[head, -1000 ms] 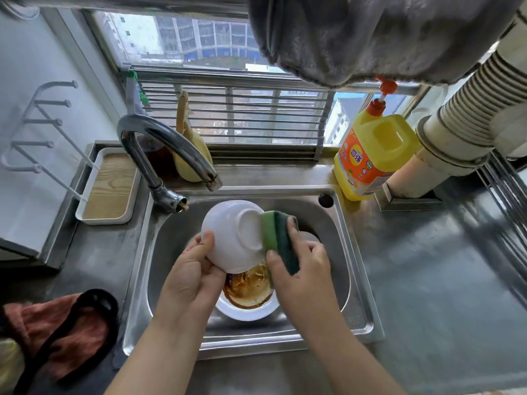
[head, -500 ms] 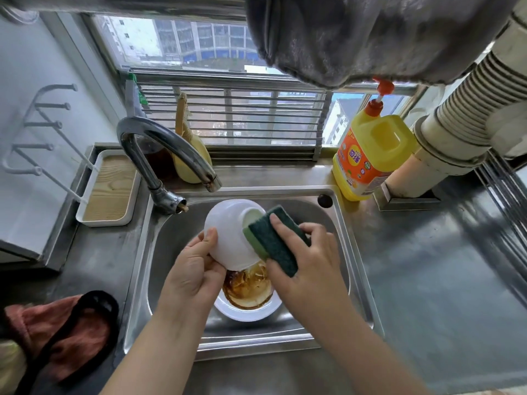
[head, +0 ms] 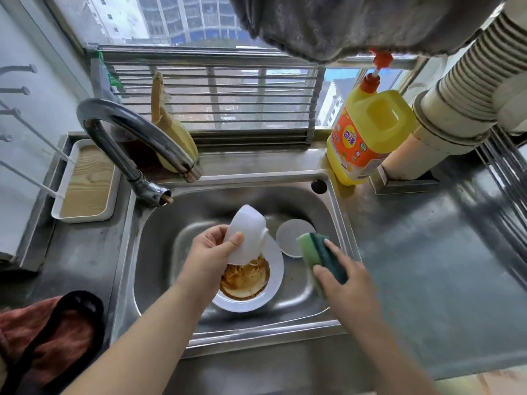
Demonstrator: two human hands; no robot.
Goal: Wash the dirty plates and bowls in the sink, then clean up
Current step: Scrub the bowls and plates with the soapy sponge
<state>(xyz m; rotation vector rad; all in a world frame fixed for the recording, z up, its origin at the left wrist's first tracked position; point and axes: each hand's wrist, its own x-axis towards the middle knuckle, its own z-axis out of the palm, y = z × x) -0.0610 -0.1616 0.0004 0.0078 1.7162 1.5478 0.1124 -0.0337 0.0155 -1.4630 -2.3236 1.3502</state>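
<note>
While the left hand [head: 212, 252] grips the tilted bowl [head: 247, 235] over the dirty plate [head: 251, 280], fingers clamped on it. Right hand [head: 342, 283] just right, fingers pinching the sponge [head: 319, 252].

A yellow plastic detergent bottle [head: 368, 138] with a red pump top is seen at the far right of the steel counter [head: 427, 266], beside a ribbed white duct pipe [head: 456, 89]. A white tray with wood-grain base [head: 85, 183] is noted far left. A red-and-black cloth [head: 48, 337] lies near left. A grey towel [head: 356, 21] hangs overhead.
</note>
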